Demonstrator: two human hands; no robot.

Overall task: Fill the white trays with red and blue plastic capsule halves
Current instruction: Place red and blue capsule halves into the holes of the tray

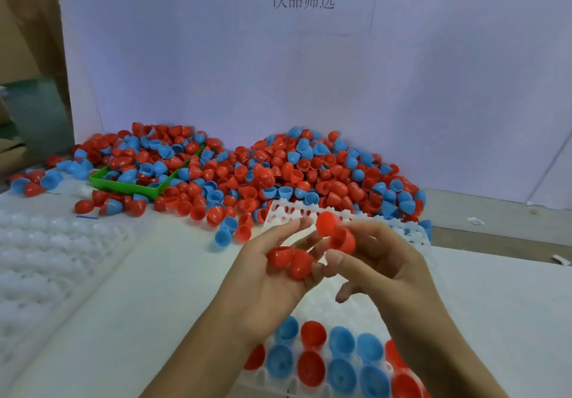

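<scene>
Head view puts me over the white tray (349, 311), whose near rows already carry red and blue halves dome-up while the rows beyond them, under my hands, look bare. I judge I'm mid-fill, sorting a handful before seating it. My left hand (272, 274) lies palm-up with its fingers (291, 227) nearly straight, cradling two red halves (292, 261) across the palm and finger bases. My right hand (377, 258) has its fingers curled, pinching another pair of red halves (335, 232), which look nested or stuck together; I can't tell which. Both hands hover above the tray, touching nothing on the desk (161, 274). Next, I reckon, the pair needs separating, then each half pressing onto an empty peg in the first bare row. Behind, the loose pile of capsule halves (309, 174) sprawls across the desk, spilling over a green bin (123, 185).
</scene>
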